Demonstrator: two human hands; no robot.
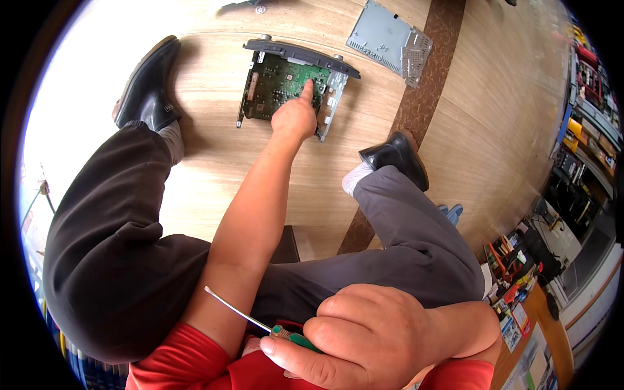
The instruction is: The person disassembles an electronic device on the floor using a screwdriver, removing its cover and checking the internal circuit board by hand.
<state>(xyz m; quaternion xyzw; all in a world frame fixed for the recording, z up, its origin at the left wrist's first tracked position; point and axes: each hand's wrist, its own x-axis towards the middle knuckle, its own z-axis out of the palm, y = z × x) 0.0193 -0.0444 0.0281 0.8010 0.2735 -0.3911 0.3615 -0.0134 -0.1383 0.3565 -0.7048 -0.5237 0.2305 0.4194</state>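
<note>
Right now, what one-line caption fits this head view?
Seated person's left hand points at a green circuit board on the wooden floor; right hand grips a green-handled screwdriver.

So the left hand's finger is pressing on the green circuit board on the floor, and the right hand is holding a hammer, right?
Not quite. In the head view the right hand holds a screwdriver with a green handle and thin metal shaft, not a hammer. The rest stands: the left hand has its finger on the green circuit board on the floor.

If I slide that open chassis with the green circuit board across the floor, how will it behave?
The chassis lies flat on smooth wood floor, so it probably slides without tipping. Its metal frame looks stiff. The exposed green board, under the left hand's fingertip, is likely fragile.
</note>
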